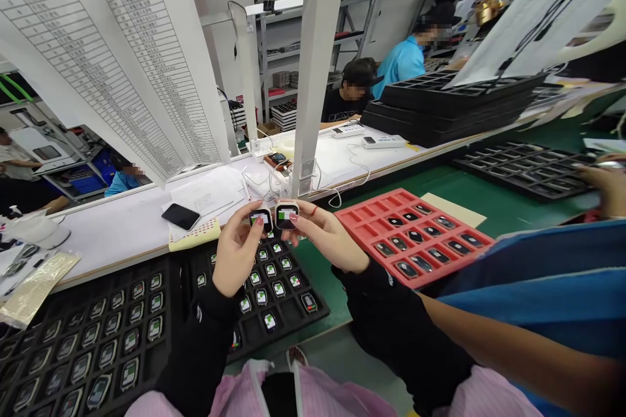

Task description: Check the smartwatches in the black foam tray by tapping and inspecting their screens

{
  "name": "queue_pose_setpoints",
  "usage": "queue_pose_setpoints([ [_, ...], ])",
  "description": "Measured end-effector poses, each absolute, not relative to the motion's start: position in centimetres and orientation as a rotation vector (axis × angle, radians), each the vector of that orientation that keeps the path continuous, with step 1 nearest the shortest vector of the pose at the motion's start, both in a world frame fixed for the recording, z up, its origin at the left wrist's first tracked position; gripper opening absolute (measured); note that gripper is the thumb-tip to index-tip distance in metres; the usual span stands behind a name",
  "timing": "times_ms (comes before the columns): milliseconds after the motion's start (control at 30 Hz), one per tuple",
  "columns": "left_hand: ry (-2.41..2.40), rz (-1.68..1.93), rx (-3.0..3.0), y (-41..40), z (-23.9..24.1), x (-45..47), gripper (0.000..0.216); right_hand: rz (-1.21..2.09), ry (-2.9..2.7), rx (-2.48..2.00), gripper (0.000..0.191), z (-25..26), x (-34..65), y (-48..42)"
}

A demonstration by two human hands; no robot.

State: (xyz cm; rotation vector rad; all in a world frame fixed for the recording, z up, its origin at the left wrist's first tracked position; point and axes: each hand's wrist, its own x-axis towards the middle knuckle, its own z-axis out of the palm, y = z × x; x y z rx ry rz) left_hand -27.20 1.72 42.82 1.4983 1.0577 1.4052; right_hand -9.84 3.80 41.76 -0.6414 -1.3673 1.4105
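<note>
My left hand (235,251) grips a smartwatch case (262,219) with a lit screen, its thumb lying over the front. Beside it, my right hand (332,234) pinches a second smartwatch case (284,215), paler at the rim, its screen also lit in white and green. The two watches are held side by side, screens facing me, above a black tray (293,319). Many watch cases with lit screens sit in that tray's pockets, such as one watch (269,321) near the front. Neither watch has a strap that I can see.
Another black tray (163,326) of watches lies at left. A red tray (359,214) with dark watch pieces stands at right. A phone (180,215) rests on the white shelf. A co-worker's hand (609,182) is beside a black tray (525,169); their arm extends close on my right.
</note>
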Motion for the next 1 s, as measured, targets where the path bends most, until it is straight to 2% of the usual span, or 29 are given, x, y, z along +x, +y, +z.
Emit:
queue_pose_setpoints([
  [233,1.024,1.374,1.506,1.5,42.3,-26.9,0.047,1.427,-1.369,-0.677,0.053,40.6,-9.8,3.5],
  [433,1.015,1.349,1.479,1.5,42.0,-26.8,0.042,1.439,-1.362,-0.613,0.047,40.7,-9.4,3.5],
  [833,1.047,1.411,1.474,2.1,41.5,-26.2,0.032,1.416,-1.338,-0.674,0.045,40.4,-9.1,3.3],
  [1000,1.062,1.394,1.495,1.9,41.1,-26.3,0.033,1.423,-1.315,-0.678,0.045,39.9,-9.1,3.3],
])
